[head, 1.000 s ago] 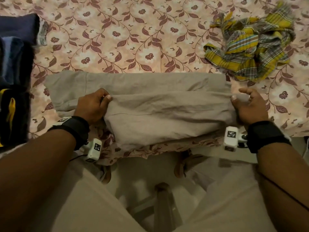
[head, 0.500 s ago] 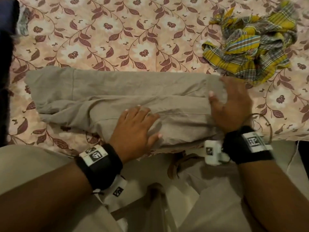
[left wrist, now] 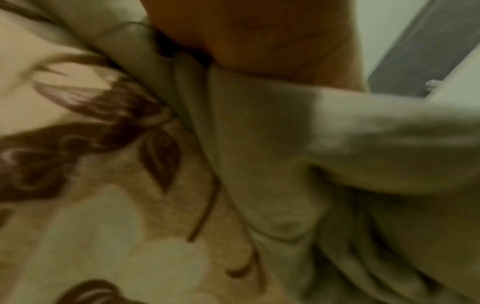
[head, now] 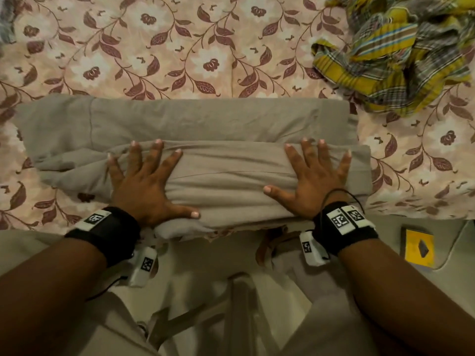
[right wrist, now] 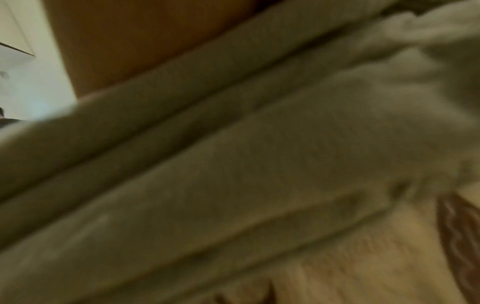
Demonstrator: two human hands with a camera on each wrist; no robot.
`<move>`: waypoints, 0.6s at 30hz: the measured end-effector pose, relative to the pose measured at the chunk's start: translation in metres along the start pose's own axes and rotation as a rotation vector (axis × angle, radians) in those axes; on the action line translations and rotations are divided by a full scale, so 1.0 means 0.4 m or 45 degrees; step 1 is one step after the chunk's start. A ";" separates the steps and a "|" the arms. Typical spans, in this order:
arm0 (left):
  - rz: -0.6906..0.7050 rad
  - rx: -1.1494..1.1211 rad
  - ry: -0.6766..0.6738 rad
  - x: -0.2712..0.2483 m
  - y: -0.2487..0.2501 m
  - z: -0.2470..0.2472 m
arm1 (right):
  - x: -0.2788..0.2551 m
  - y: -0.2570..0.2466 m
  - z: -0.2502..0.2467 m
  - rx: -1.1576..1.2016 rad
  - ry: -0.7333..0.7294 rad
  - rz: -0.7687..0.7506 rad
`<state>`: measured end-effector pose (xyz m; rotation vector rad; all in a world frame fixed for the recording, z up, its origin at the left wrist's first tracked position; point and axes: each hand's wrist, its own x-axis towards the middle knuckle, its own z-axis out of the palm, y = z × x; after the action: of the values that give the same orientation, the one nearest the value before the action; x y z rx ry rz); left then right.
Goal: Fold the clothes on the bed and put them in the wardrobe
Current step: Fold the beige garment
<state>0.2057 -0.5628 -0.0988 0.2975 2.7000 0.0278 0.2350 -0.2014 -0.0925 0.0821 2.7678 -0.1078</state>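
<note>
Bed with pink floral-print sheet (head: pixel 159 55) fills the head view; landmark is the long grey-beige cotton garment (head: pixel 205 119), lying crosswise on the sheet at the bed's near edge, its near part doubled over the far part in a soft band. Crumpled yellow-and-grey checked cloth (head: pixel 395 50) sits beyond the garment's right end, apart from it, not yet folded by the look of it. Left hand (head: pixel 144 186) flat on the left of the folded band, right hand (head: pixel 313 181) flat on its right; fingers (head: pixel 156 155) of both spread wide and straight, pressing, gripping nothing. Wrist views blurred: only grey cloth, sheet and skin. Step in hand reads as pressing and smoothing the lengthwise fold. To do it well: sweep both palms outward from the garment's middle toward its ends, so trapped air and the wrinkles along the fold line go out; left end beyond the left hand looks rumpled and uneven, so square that before the next fold. Keep weight light near the bed's edge, where the garment's near hem overhangs and could slip.
</note>
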 end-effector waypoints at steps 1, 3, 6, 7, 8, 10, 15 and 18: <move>0.003 -0.031 -0.035 0.008 -0.011 0.005 | 0.002 0.003 0.014 0.013 0.008 -0.009; 0.028 -0.070 -0.101 0.023 -0.017 0.016 | 0.007 -0.001 0.038 0.030 0.028 -0.023; 0.043 -0.098 -0.171 0.036 -0.011 0.016 | 0.012 -0.010 0.053 0.022 0.034 -0.028; 0.045 -0.094 -0.195 0.038 -0.010 0.012 | 0.015 -0.012 0.054 0.020 0.033 -0.029; 0.039 -0.077 -0.217 0.038 -0.010 0.007 | 0.019 -0.013 0.050 0.021 0.024 -0.025; 0.021 -0.005 -0.250 0.028 -0.007 -0.015 | 0.020 -0.020 0.027 0.003 -0.025 -0.004; 0.203 -0.029 0.131 -0.007 0.106 -0.062 | 0.004 -0.181 -0.024 0.048 0.173 -0.237; 0.287 -0.063 0.213 -0.008 0.172 -0.001 | 0.001 -0.279 0.046 0.036 0.154 -0.304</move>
<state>0.2222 -0.4961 -0.0926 0.6079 2.8107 0.1931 0.2333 -0.3139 -0.1026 -0.2426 2.8862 -0.2105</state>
